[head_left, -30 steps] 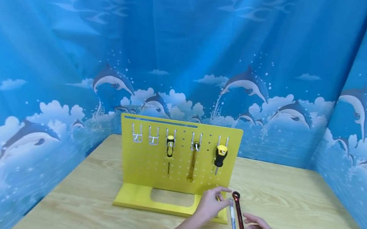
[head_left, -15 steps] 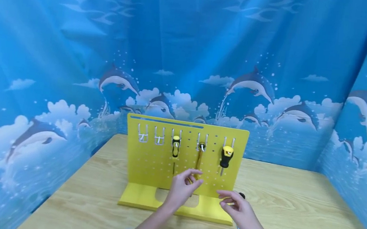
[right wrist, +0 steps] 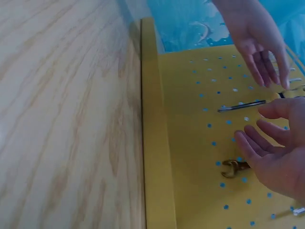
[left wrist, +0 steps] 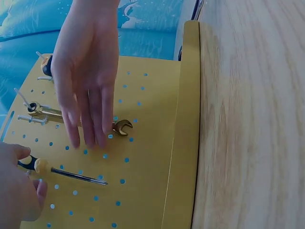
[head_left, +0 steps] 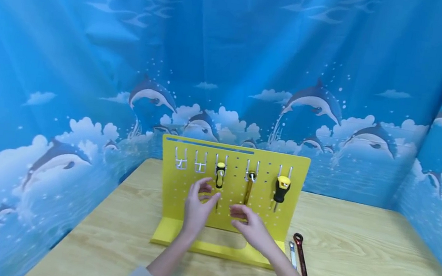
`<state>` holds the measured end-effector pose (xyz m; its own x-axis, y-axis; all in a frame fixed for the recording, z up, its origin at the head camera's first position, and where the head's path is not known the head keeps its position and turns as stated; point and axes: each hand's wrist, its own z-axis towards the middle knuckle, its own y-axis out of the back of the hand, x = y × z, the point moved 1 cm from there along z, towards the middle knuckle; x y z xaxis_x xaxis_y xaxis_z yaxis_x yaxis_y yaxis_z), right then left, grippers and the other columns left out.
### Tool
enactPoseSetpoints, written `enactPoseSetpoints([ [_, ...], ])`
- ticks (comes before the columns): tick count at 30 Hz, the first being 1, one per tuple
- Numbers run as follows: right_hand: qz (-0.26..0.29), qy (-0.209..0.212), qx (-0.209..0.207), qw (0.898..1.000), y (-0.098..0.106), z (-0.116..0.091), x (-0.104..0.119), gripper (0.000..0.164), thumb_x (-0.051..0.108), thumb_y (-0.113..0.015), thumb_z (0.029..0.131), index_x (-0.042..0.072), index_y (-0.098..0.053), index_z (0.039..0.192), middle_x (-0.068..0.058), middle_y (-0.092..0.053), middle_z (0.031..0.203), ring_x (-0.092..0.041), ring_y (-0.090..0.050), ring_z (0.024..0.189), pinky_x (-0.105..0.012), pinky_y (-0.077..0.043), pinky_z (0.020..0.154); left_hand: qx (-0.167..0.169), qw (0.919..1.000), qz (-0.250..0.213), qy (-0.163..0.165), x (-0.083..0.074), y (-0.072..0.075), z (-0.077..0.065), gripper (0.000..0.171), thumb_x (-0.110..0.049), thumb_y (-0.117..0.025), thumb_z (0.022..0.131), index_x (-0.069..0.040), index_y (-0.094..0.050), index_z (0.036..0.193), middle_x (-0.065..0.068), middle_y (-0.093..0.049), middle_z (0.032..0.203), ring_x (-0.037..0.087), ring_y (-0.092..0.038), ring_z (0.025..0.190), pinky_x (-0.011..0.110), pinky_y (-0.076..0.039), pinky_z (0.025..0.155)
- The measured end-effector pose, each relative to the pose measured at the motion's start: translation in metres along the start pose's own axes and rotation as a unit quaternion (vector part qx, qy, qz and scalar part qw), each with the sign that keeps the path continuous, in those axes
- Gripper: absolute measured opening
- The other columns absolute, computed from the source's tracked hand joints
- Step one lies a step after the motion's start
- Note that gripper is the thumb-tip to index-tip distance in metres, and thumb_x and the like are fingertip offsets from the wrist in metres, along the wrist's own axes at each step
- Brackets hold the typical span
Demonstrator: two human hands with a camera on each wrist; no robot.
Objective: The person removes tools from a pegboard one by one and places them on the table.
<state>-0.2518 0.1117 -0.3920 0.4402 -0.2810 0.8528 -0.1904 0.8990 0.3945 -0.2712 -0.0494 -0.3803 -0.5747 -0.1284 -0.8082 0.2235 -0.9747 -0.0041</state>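
On the yellow pegboard (head_left: 180, 197) hang a slim black and yellow screwdriver (head_left: 220, 177), a gold wrench (head_left: 248, 192) and a stubby black and yellow screwdriver (head_left: 281, 191). My left hand (head_left: 197, 209) is just in front of the slim screwdriver, fingers spread and bent; the left wrist view shows the screwdriver's shaft (left wrist: 78, 176) beside it. My right hand (head_left: 253, 229) hovers before the gold wrench's lower part, holding nothing. In the right wrist view the wrench's jaw end (right wrist: 233, 168) shows beside the relaxed fingers.
Two wire hooks (head_left: 180, 160) at the board's left bear no tools. On the wooden table (head_left: 348, 246), right of the board, lie a red wrench (head_left: 302, 258) and a small silver wrench (head_left: 293, 253). A blue dolphin-print curtain (head_left: 231, 56) stands behind.
Both hands have moved left and up, from beside the two loose wrenches to the front of the pegboard. The head view has turned slightly left. The tools stay where they were.
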Motion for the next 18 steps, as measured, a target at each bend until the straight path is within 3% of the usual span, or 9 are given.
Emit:
enactPoseSetpoints([
  [3, 0.018, -0.002, 0.0, 1.0, -0.009, 0.009, 0.0, 0.037, -0.009, -0.054, 0.085, -0.018, -0.044, 0.12, -0.032, -0.051, 0.112, -0.045, -0.049, 0.105, -0.045, -0.044, 0.09, 0.003, 0.9998, -0.02, -0.004, 0.004, -0.006, 0.003, 0.046, 0.004, -0.069, 0.077, 0.005, -0.05, 0.119, 0.021, -0.051, 0.106, 0.035, -0.052, 0.098, 0.041, -0.047, 0.086],
  [7, 0.029, 0.002, 0.01, 1.0, -0.022, 0.017, -0.004, 0.039, -0.012, -0.051, 0.084, -0.02, -0.04, 0.12, -0.036, -0.049, 0.112, -0.049, -0.047, 0.105, -0.05, -0.042, 0.09, -0.001, 0.9996, -0.028, -0.004, 0.007, -0.013, 0.004, 0.049, 0.006, -0.066, 0.079, 0.001, -0.048, 0.124, 0.018, -0.053, 0.11, 0.032, -0.053, 0.101, 0.037, -0.046, 0.089],
  [12, -0.017, 0.007, 0.016, 1.0, -0.032, 0.02, -0.013, 0.039, -0.006, -0.054, 0.085, -0.015, -0.043, 0.122, -0.028, -0.056, 0.107, -0.041, -0.055, 0.099, -0.043, -0.048, 0.083, -0.012, 0.9997, -0.019, -0.005, 0.003, -0.02, 0.005, 0.05, 0.006, -0.064, 0.08, -0.002, -0.047, 0.127, 0.016, -0.055, 0.108, 0.029, -0.055, 0.097, 0.036, -0.048, 0.086],
  [18, -0.064, 0.04, 0.0, 0.997, -0.034, 0.013, -0.008, 0.032, -0.004, -0.058, 0.084, -0.013, -0.049, 0.114, -0.018, -0.061, 0.093, -0.032, -0.059, 0.085, -0.032, -0.052, 0.072, -0.009, 0.9999, -0.005, 0.006, -0.006, -0.021, 0.005, 0.063, 0.007, -0.063, 0.08, -0.009, -0.041, 0.136, 0.015, -0.054, 0.111, 0.027, -0.055, 0.092, 0.037, -0.05, 0.08],
])
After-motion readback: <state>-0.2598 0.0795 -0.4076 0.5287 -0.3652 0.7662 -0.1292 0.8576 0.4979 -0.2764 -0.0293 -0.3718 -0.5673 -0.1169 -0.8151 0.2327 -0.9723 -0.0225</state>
